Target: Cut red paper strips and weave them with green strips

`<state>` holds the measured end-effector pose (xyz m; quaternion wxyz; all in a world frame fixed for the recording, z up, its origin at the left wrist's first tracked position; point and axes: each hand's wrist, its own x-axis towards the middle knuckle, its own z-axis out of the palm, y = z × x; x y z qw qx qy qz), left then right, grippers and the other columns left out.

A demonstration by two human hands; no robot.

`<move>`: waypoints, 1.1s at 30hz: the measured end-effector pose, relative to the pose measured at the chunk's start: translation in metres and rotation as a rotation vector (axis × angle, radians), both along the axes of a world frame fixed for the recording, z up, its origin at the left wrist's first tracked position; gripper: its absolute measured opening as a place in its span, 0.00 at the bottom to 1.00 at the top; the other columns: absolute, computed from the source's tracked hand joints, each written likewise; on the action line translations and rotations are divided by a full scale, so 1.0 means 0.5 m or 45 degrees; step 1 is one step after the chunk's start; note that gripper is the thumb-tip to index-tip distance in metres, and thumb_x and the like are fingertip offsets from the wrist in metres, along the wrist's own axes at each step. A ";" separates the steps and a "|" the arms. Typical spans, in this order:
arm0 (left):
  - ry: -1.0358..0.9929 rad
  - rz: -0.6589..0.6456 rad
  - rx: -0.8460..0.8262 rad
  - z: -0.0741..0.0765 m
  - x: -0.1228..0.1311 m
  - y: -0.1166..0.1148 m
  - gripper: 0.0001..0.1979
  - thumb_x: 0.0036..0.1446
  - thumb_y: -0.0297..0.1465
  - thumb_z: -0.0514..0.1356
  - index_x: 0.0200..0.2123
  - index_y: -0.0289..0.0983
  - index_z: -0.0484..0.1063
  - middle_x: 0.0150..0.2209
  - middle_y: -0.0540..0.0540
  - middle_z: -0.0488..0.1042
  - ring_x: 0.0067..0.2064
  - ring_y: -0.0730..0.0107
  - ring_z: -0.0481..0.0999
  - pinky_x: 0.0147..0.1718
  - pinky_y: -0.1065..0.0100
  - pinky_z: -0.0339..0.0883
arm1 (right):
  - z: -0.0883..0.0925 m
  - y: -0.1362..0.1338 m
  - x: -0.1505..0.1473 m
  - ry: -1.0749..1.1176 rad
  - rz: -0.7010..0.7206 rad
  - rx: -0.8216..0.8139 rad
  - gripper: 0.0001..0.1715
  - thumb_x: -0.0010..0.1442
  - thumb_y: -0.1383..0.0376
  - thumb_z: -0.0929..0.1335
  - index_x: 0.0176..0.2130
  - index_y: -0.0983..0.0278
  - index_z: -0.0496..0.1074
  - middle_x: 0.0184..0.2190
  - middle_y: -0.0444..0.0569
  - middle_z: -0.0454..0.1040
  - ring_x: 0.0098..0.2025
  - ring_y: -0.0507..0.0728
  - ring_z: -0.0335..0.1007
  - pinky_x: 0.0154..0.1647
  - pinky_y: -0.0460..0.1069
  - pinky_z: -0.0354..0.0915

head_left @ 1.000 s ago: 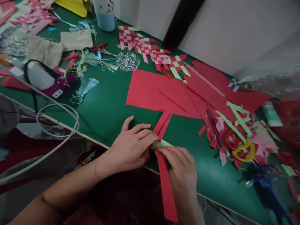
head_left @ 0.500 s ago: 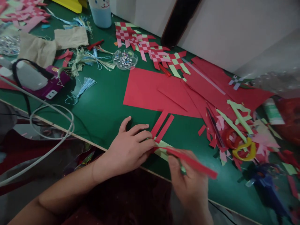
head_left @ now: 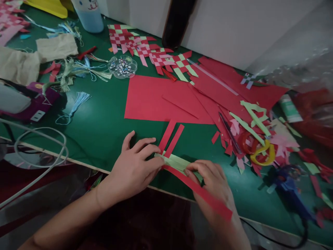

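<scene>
Close to the table's front edge, my left hand (head_left: pixel 136 166) presses its thumb and index finger on crossed paper strips, its other fingers spread. From under those fingertips a long red paper strip (head_left: pixel 187 181) curves right, crossing in front of my right wrist. My right hand (head_left: pixel 214 185) is closed in a pinch on pale green paper strips (head_left: pixel 177 161), near their right end. Two short red strips (head_left: pixel 174 140) point away from me, their near ends at the green paper. My left fingers hide where the strips cross.
Red paper sheets (head_left: pixel 153 99) lie beyond my hands. Woven paper fish (head_left: pixel 142 48) and a dish of small beads (head_left: pixel 122 66) are farther back. On the right are yellow-handled scissors (head_left: pixel 264 152), paper scraps and a blue glue gun (head_left: pixel 293 191). A blue tassel (head_left: pixel 78 102) lies left.
My right hand has shifted from the red strip to the green strips. The red strip's free end now hangs lower, across the front of that hand. The view has turned slightly right.
</scene>
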<state>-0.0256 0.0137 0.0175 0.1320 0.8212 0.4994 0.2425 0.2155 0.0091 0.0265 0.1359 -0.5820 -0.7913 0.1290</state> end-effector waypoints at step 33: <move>-0.028 0.015 -0.039 -0.005 0.003 0.005 0.08 0.66 0.33 0.58 0.48 0.44 0.72 0.45 0.50 0.79 0.60 0.59 0.70 0.66 0.44 0.36 | -0.003 0.175 -0.008 -0.032 0.055 0.128 0.25 0.66 0.51 0.65 0.55 0.62 0.73 0.45 0.55 0.74 0.45 0.63 0.71 0.45 0.59 0.69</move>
